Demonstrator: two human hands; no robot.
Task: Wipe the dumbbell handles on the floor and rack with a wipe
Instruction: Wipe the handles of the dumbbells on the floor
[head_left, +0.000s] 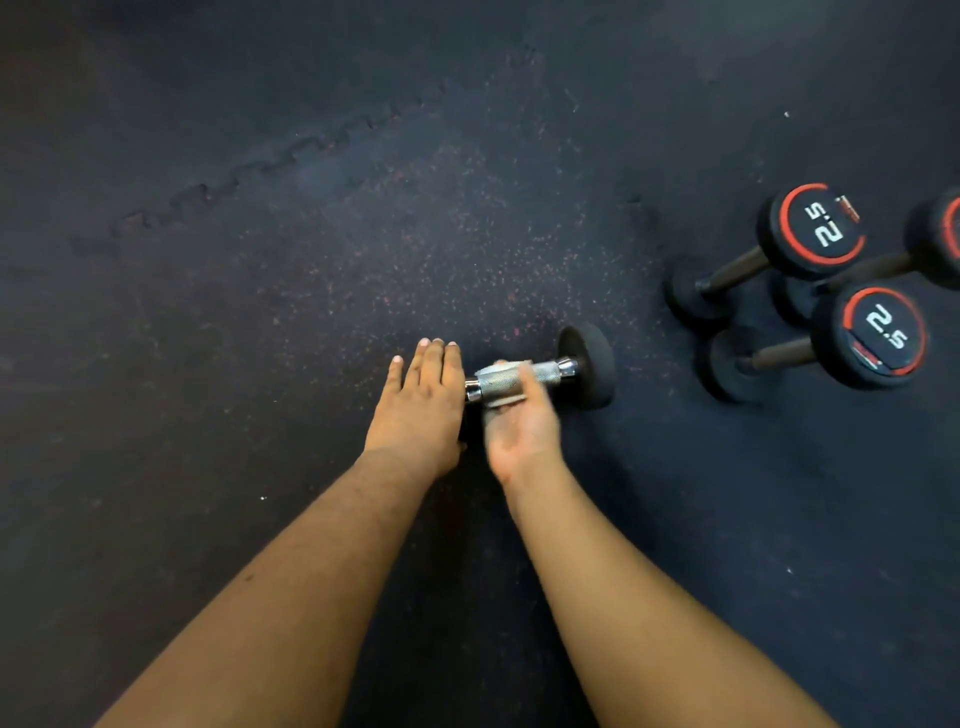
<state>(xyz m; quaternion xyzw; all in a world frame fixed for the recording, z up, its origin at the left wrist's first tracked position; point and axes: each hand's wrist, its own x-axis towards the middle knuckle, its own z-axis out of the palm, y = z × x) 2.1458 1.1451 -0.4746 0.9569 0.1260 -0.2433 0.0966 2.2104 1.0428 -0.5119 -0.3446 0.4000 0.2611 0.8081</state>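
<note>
Head view: a dumbbell (540, 376) lies on the dark rubber floor (260, 312), its knurled chrome handle (519, 378) crosswise to the person. The left hand (421, 400), fingers straight and flat, presses down on the near weight head, which it hides. The right hand (522, 423), palm up, curls its fingers round the handle with a pale wipe (501, 375) wrapped between. Three 2.5-marked dumbbells (810, 286) wait well apart at right. Good practice, judged: keep the head pinned, twist and slide the wipe from collar to collar.
</note>
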